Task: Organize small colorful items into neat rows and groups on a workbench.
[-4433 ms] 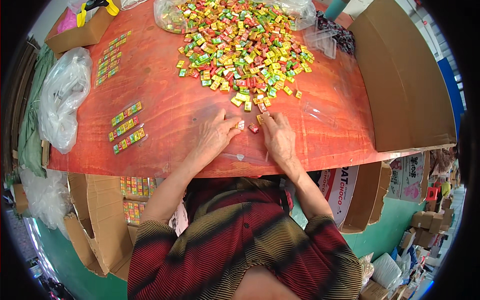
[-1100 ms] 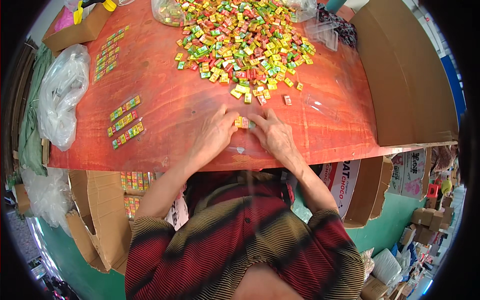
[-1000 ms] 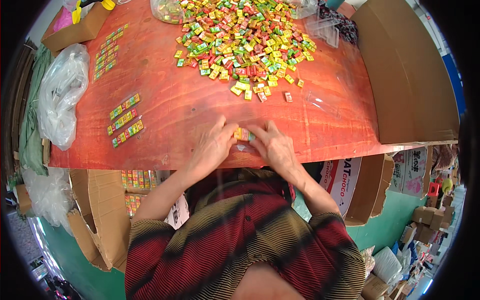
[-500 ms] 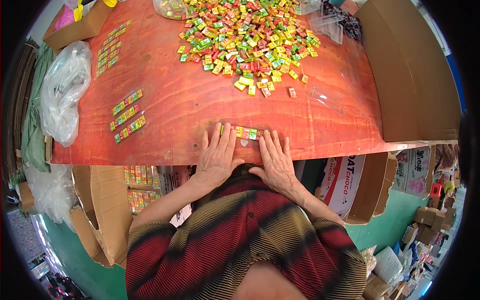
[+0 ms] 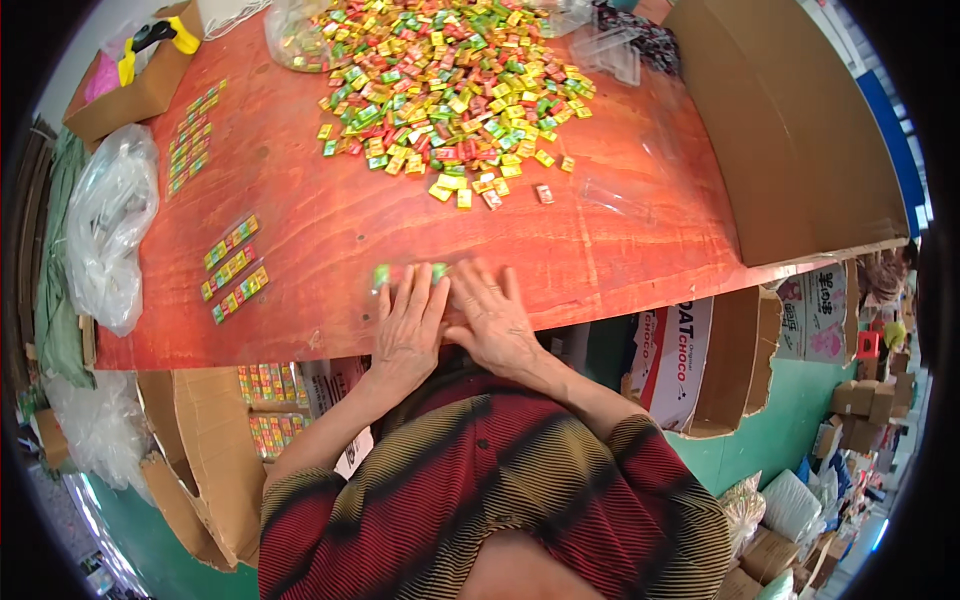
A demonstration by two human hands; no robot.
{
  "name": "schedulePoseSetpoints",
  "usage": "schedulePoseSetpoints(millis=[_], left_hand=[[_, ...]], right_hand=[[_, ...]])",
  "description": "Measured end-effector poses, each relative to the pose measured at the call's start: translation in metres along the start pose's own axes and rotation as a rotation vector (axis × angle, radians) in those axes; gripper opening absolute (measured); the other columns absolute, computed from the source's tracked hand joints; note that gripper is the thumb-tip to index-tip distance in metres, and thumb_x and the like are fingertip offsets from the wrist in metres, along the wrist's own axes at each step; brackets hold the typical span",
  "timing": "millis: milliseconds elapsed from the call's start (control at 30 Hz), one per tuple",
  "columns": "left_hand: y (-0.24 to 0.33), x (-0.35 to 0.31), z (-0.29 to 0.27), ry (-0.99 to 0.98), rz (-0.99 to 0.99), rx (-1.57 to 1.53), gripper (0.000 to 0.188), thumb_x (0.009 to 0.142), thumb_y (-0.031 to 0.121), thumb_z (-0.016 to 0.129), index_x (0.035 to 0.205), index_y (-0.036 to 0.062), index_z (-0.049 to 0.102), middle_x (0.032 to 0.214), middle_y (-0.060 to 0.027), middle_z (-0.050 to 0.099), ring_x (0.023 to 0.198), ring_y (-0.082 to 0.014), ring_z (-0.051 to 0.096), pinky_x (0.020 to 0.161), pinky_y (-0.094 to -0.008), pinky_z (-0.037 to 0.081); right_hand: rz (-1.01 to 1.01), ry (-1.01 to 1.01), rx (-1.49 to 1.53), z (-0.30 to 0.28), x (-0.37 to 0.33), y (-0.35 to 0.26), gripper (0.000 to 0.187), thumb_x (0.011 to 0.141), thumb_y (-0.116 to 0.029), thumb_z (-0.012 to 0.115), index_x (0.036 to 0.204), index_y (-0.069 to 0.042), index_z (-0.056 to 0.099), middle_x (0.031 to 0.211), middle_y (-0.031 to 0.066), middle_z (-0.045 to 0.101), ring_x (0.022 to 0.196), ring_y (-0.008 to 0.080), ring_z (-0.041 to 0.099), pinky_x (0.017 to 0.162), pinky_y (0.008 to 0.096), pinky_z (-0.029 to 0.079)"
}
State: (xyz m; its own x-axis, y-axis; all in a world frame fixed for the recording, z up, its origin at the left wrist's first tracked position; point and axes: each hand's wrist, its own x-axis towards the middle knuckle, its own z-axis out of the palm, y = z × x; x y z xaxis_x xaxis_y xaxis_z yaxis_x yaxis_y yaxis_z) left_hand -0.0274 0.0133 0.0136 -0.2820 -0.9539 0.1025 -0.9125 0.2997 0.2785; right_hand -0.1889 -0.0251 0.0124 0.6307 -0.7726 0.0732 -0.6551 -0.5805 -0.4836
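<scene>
- Our left hand (image 5: pixel 407 335) lies flat, fingers straight and unclenched over the blurred row of small boxes (image 5: pixel 382 274), on our side of the pile (image 5: pixel 455 110).
- Our right hand (image 5: pixel 497 325), fingers extended and released, is just beside it.
- Open red tabletop (image 5: pixel 330 220) separates row and pile; its near edge passes beneath our hands.
- Left of the pile lie three strips (image 5: pixel 229 273).
- Right of it, a cardboard wall (image 5: pixel 800 130) lines the edge.

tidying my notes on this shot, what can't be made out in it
Head view: row of small packs, blurred and partly covered by the left hand.
Head view: loose pile, cut off by the top edge.
Head view: carton packs below, partly hidden by the table.
</scene>
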Motion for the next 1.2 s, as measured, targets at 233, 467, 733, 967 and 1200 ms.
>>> schedulePoseSetpoints(millis=[233,467,733,967,1200], left_hand=[[-0.012,-0.001,-0.009,0.001,-0.091,-0.021,0.065,0.078,0.033,0.057,0.13,0.0007,0.035,0.137,-0.0209,0.028,0.128,-0.0388,0.022,0.102,-0.0528,0.017],[-0.044,-0.013,-0.016,0.043,-0.282,0.061,0.064,0.079,0.033,0.057,0.131,0.0034,0.035,0.137,-0.0204,0.028,0.129,-0.0383,0.021,0.103,-0.0524,0.014],[-0.054,-0.021,-0.015,0.138,-0.442,0.089,0.056,0.081,0.022,0.053,0.131,0.0038,0.034,0.138,-0.019,0.027,0.131,-0.0348,0.019,0.105,-0.051,0.013],[-0.017,-0.008,-0.01,0.254,-0.162,0.069,0.059,0.078,0.026,0.057,0.129,0.0026,0.037,0.137,-0.0174,0.03,0.13,-0.035,0.022,0.103,-0.0529,0.015],[0.03,0.053,0.013,0.082,0.067,-0.116,0.054,0.076,0.03,0.061,0.12,0.0026,0.047,0.134,-0.0174,0.034,0.125,-0.0367,0.029,0.1,-0.0555,0.021]], right_hand=[[-0.083,0.54,0.053,-0.04,0.015,0.064,0.036,0.074,0.0,0.06,0.109,-0.005,0.055,0.106,0.013,0.056,0.099,0.0318,0.051,0.085,0.0397,0.039],[0.427,0.538,-0.54,-0.063,-0.003,0.13,0.012,0.077,-0.011,0.055,0.088,-0.01,0.058,0.086,0.0112,0.054,0.082,0.029,0.049,0.078,0.045,0.037],[0.11,0.39,-0.195,-0.03,-0.019,0.061,0.022,0.073,-0.013,0.063,0.094,-0.011,0.061,0.091,0.0079,0.055,0.083,0.0259,0.05,0.075,0.0387,0.037],[0.48,0.752,-0.522,-0.095,0.021,0.167,0.033,0.079,-0.014,0.057,0.11,-0.005,0.052,0.111,0.0168,0.05,0.1,0.0344,0.047,0.081,0.0437,0.039],[0.681,0.616,-0.504,-0.099,0.007,0.215,0.025,0.075,-0.015,0.061,0.098,-0.008,0.056,0.098,0.0116,0.053,0.096,0.0321,0.05,0.077,0.0469,0.041]])
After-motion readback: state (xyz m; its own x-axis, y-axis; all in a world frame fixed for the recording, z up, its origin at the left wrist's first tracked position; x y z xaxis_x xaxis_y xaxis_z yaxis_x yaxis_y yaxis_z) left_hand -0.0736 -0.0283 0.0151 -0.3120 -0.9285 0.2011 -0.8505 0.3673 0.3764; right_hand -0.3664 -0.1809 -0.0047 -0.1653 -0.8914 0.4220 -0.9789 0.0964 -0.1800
